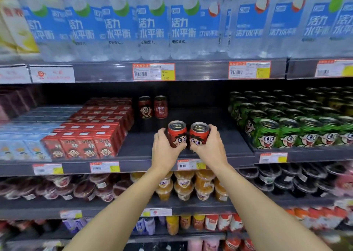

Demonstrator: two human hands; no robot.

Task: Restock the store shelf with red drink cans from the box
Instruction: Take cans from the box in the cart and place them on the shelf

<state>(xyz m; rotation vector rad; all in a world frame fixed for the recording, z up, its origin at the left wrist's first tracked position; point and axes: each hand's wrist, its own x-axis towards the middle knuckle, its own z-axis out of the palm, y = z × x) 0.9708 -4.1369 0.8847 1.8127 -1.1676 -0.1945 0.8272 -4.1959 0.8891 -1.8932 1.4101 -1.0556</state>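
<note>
My left hand point(165, 151) grips a red drink can point(176, 133) with a cartoon face. My right hand point(211, 147) grips a second red can point(198, 134) right beside it, the two cans nearly touching. Both cans are upright, just above or on the front part of the dark middle shelf point(145, 145). Two more red cans point(152, 107) stand side by side at the back of the same shelf gap. The box is not in view.
Red drink cartons point(91, 136) fill the shelf to the left of the gap, green cans point(286, 124) fill it to the right. Water bottles point(152, 25) stand on the shelf above. Cups of jelly point(187, 185) sit on the shelf below.
</note>
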